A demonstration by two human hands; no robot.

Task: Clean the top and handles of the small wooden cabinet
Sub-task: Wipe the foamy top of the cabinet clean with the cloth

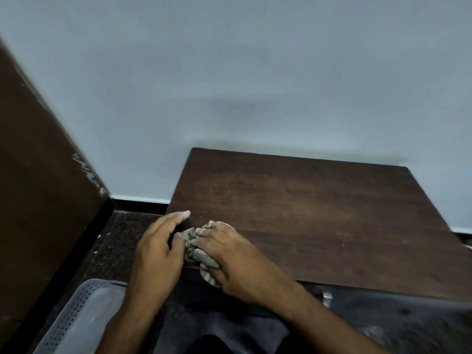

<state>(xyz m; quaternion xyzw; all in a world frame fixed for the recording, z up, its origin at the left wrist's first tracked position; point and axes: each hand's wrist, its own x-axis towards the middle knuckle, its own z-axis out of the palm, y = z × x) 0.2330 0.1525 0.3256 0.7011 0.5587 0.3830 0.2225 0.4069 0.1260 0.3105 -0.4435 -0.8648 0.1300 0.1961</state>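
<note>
The small wooden cabinet [319,213] stands against the pale wall, and its dark brown top fills the middle right of the view. A crumpled grey cloth [198,252] lies at the top's front left corner. My right hand [235,261] grips the cloth and presses it onto the wood. My left hand [158,251] rests at the cabinet's left edge with fingers straight, its thumb touching the cloth. The cabinet's handles are hidden below the top.
A tall dark brown wooden panel [43,200] stands at the left. A grey perforated plastic basket [81,318] sits on the dark speckled floor [115,241] at the lower left. A black skirting strip runs along the wall's base.
</note>
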